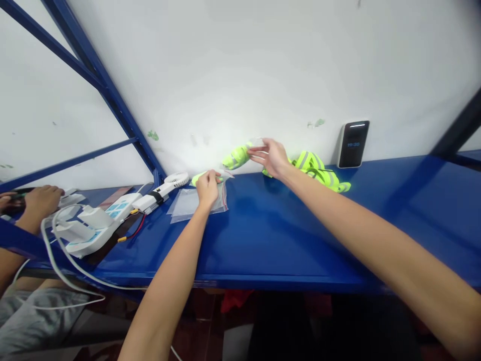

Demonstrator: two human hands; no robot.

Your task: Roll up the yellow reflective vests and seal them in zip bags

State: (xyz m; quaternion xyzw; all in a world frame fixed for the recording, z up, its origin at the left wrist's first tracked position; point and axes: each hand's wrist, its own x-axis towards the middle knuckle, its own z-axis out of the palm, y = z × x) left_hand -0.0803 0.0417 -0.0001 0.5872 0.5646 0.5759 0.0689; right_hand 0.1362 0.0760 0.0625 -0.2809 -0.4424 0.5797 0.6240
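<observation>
My right hand [272, 158] pinches the top of a clear bag with a fluorescent yellow reflective strap bundle [236, 157] in it, held a little above the table by the wall. Lower and to the left, my left hand [208, 188] has its fingers closed on the clear plastic of a second bagged yellow bundle [197, 179], partly hidden behind the hand. Beneath that hand lie several flat clear zip bags [184, 203]. Loose yellow reflective straps [319, 170] are heaped behind my right wrist.
A white power strip [99, 230] with plugs and cables lies at the left, near a white handheld fan [176, 179]. A device with a dark display [353, 144] leans on the wall. Another person's hand [44, 200] is beyond the blue rack frame [108, 90].
</observation>
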